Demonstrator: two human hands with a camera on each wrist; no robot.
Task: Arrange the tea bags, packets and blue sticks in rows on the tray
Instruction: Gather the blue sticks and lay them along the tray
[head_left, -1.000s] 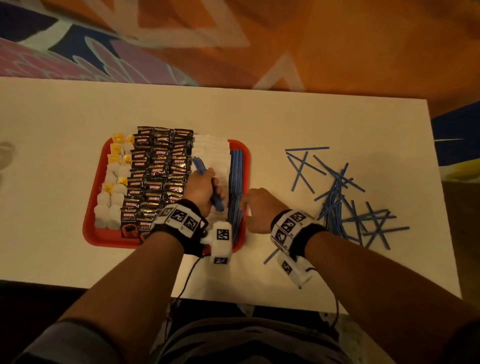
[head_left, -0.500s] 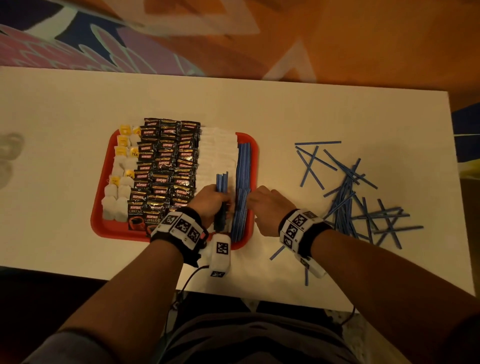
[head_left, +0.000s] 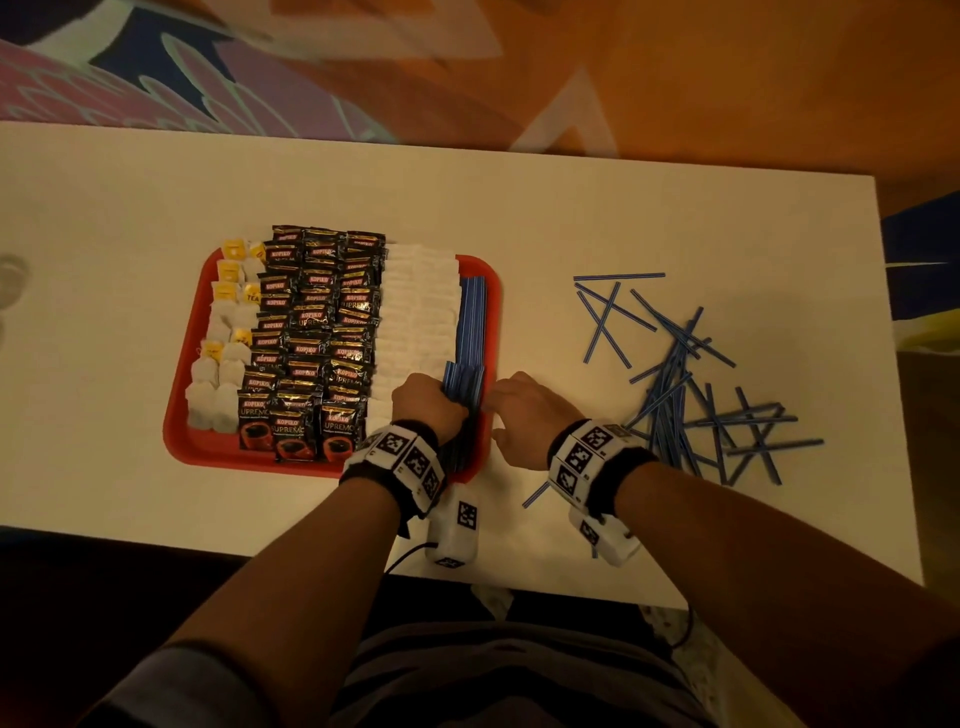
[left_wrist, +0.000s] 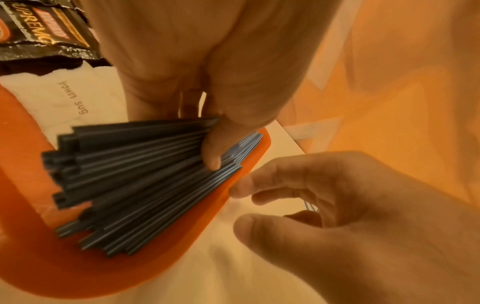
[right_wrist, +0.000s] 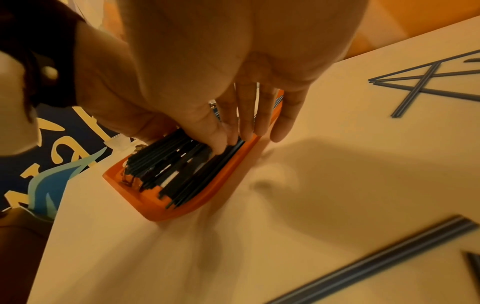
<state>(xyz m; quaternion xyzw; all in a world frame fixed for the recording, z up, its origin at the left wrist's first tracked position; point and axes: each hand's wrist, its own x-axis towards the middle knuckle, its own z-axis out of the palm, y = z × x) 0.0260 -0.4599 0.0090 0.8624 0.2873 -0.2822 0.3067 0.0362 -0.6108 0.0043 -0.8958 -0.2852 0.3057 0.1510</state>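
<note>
A red tray (head_left: 176, 431) holds rows of tea bags (head_left: 218, 374), black Kopiko packets (head_left: 311, 332), white packets (head_left: 415, 312) and, along its right edge, blue sticks (head_left: 471, 317). My left hand (head_left: 431, 402) grips a fanned bundle of blue sticks (left_wrist: 135, 170) over the tray's near right corner (left_wrist: 52, 267), thumb (left_wrist: 213, 158) pressed on top. My right hand (head_left: 519, 415) holds nothing. Its fingers (right_wrist: 249, 123) reach the tray's right rim (right_wrist: 182, 209) beside the bundle. Several loose blue sticks (head_left: 675, 395) lie scattered on the table to the right.
The white table (head_left: 571, 208) ends close behind my wrists at its near edge. One stray stick (head_left: 537, 496) lies near my right wrist. A patterned orange floor surrounds the table.
My left hand has carried the bundle rightward, from over the white packets to the stick row at the tray's right edge, and turned it parallel to that row. My right hand stays beside the rim.
</note>
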